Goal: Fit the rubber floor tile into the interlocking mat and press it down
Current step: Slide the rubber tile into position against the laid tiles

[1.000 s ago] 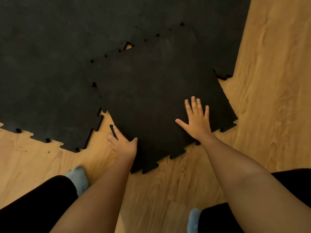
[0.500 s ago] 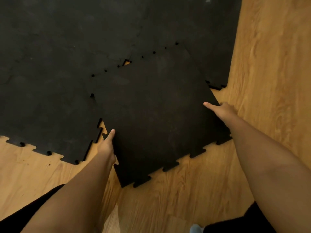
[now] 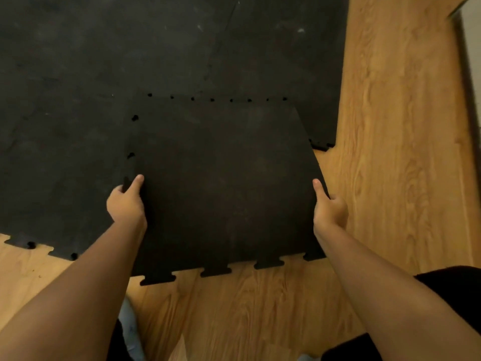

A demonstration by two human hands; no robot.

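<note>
A black rubber floor tile [image 3: 223, 183] with puzzle-tooth edges lies squared up in the corner notch of the black interlocking mat [image 3: 104, 61]. Its far and left edges overlap the mat's teeth, with small gaps showing along both seams. My left hand [image 3: 126, 201] grips the tile's left edge, thumb on top. At the right edge, my right hand [image 3: 329, 207] holds the tile the same way, fingers curled under it. The tile's near edge with its tabs sits over the wooden floor.
Light wooden floor [image 3: 395, 152] runs along the right of the mat and in front of it. My knees in black trousers [image 3: 453, 287] and a pale sock [image 3: 130, 332] are at the bottom. A pale wall edge [image 3: 472, 48] stands at far right.
The tile has turned from a skewed angle to square with the mat's notch. Both hands moved from lying flat on it to gripping its left and right edges.
</note>
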